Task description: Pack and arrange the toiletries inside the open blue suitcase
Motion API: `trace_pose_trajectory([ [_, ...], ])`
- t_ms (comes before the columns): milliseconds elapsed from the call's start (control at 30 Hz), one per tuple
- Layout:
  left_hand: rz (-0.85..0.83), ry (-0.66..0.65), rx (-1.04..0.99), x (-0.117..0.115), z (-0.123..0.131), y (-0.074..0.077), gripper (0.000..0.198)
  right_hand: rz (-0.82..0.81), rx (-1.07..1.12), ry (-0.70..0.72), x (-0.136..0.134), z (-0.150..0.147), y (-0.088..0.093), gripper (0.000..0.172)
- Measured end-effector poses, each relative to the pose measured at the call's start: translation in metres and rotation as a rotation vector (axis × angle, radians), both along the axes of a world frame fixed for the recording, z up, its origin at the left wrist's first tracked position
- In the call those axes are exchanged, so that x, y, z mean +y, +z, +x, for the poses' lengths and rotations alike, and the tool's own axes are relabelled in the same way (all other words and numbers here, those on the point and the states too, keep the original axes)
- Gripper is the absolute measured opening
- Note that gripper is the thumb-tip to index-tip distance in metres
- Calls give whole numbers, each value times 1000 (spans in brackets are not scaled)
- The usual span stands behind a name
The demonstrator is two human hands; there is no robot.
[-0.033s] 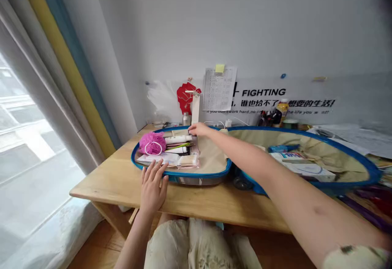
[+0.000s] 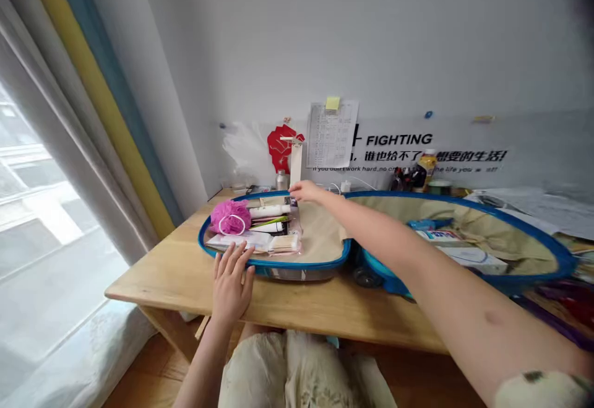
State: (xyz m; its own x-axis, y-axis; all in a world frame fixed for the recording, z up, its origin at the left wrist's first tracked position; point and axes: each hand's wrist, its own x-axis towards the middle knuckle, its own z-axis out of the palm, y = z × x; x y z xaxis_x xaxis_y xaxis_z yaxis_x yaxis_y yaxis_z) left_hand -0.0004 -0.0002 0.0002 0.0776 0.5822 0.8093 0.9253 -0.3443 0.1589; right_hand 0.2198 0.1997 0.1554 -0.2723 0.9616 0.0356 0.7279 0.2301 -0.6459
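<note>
An open suitcase with blue edges lies on the wooden table, its left half (image 2: 325,244) holding toiletries. My left hand (image 2: 232,284) rests with spread fingers at the near rim, beside a white packet (image 2: 227,241) and a pack of cotton swabs (image 2: 284,244). My right hand (image 2: 306,191) is over the far rim, fingers loosely apart and with nothing visible in them, close to a flat pale item with a dark end (image 2: 273,200). Nearer lie a white tube (image 2: 269,211), a black-capped white tube (image 2: 269,228) and a pink bath puff (image 2: 231,217).
The suitcase's right half (image 2: 533,259) holds a blue item (image 2: 429,224) and white boxes (image 2: 477,260). Behind stand a small bottle (image 2: 281,180), a white stand (image 2: 296,163) and a yellow-labelled bottle (image 2: 424,169). Papers (image 2: 524,210) lie at right; a curtain (image 2: 83,148) hangs at left.
My right hand has shifted slightly right and up, away from the flat pale item, whose dark end now shows. My left hand stays where it was.
</note>
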Motion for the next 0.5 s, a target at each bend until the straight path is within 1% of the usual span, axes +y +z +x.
trace_pose_trajectory([
  [100, 1, 1, -9, 0, -1, 0, 38, 35, -2, -65, 9, 55, 28, 27],
  [167, 9, -1, -9, 1, -1, 0, 37, 33, -41, -118, 5, 99, 38, 24],
  [200, 11, -2, -9, 1, -2, -1, 37, 14, -75, -136, 1, 121, 39, 22],
  [267, 12, -2, -12, 1, -2, -1, 37, -64, -163, -144, -12, 162, 33, 18],
  [333, 12, -2, -15, 2, -2, -2, 38, -171, -263, -123, -27, 193, 21, 14],
  [400, 14, -4, -18, 2, -2, -2, 38, -255, -354, -92, -39, 213, 5, 11],
  [433, 16, -3, -20, 2, -2, -2, 38, -275, -393, -81, -43, 220, -3, 12],
  [500, 19, 2, -24, 1, -2, -1, 38, -252, -456, -83, -46, 228, -16, 20],
])
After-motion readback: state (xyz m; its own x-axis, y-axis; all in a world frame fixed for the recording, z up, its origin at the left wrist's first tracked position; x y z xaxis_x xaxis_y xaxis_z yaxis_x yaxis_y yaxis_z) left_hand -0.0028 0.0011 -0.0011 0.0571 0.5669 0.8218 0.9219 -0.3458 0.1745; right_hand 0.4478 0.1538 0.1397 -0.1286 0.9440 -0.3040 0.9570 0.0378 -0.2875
